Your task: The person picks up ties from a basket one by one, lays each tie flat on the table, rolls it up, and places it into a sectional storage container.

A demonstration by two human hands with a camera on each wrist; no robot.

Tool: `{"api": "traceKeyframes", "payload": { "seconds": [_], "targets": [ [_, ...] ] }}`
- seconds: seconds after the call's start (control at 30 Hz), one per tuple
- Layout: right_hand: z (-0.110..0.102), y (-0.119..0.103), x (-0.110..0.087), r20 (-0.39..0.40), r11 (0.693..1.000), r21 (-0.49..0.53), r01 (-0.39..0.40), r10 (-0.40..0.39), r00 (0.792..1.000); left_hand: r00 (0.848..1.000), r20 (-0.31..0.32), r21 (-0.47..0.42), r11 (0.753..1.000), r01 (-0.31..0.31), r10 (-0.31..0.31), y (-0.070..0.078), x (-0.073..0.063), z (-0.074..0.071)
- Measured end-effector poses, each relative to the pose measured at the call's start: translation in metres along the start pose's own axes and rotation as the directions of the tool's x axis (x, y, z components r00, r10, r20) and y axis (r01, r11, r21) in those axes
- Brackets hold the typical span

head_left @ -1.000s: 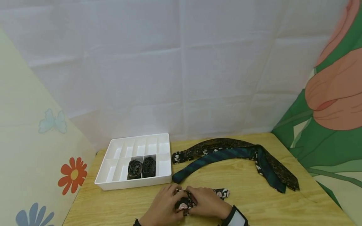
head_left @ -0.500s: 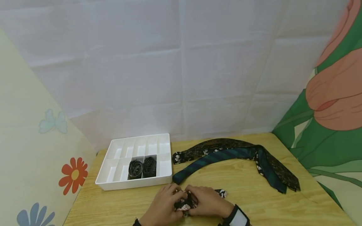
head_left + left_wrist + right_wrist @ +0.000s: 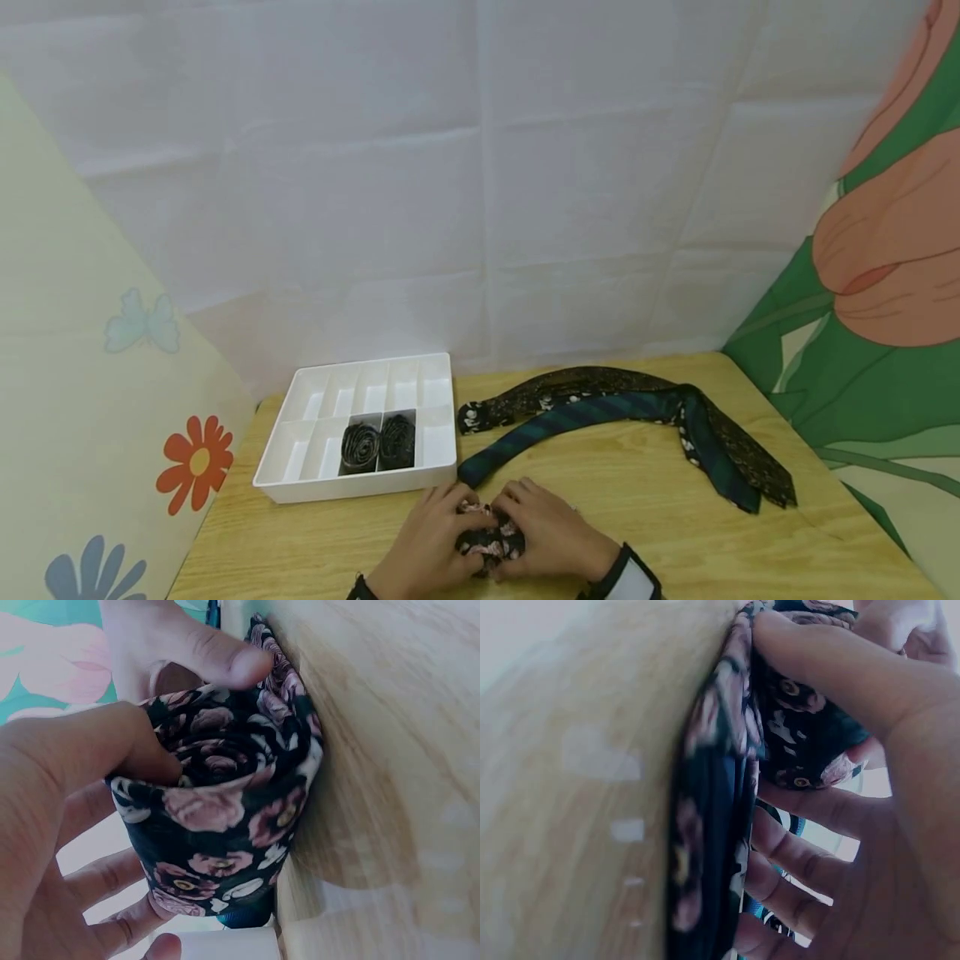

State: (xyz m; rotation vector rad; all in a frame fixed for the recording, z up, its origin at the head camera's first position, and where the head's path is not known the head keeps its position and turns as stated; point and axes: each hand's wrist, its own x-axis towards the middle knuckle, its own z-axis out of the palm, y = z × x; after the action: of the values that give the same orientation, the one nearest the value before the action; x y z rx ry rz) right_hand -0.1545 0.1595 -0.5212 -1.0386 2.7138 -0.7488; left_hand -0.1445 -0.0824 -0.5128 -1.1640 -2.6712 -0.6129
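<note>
A black necktie with pink and white flowers (image 3: 487, 542) is wound into a thick coil at the table's front, between both hands. In the left wrist view, its spiral layers (image 3: 217, 761) show from the end. My left hand (image 3: 429, 542) grips the coil's left side, thumb at the spiral and fingers round the far side. From the right, my right hand (image 3: 551, 533) holds the coil between thumb and fingers. A flat tail of the tie (image 3: 712, 832) runs along the table beside the right fingers in the right wrist view; the right hand mostly hides it in the head view.
Behind the left hand stands a white divided tray (image 3: 360, 493). Two dark rolled neckties, one (image 3: 360, 448) beside the other (image 3: 397, 442), fill two front compartments. A green-blue striped necktie (image 3: 570, 418) lies across a brown patterned one (image 3: 600, 382) at the back right, with floral fabric (image 3: 472, 417) showing beneath.
The loose tail right of the right hand has shortened and slipped out of sight behind that hand as the coil turned. Both hands stay in nearly the same place.
</note>
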Motion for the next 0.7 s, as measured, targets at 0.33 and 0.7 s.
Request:
{"api": "traceKeyframes", "payload": {
  "seconds": [0.33,0.7],
  "targets": [
    [-0.001,-0.005,0.001,-0.020,1.000,0.021,-0.016,0.017,1.000,0.999,0.037,0.046,0.999,0.013,-0.015,0.002,0.001,0.004],
    [-0.005,-0.014,-0.002,0.063,0.994,0.058,-0.096,0.092,0.994,0.996,0.085,-0.014,1.000,0.026,-0.025,0.005,-0.001,0.000]
  ]
}}
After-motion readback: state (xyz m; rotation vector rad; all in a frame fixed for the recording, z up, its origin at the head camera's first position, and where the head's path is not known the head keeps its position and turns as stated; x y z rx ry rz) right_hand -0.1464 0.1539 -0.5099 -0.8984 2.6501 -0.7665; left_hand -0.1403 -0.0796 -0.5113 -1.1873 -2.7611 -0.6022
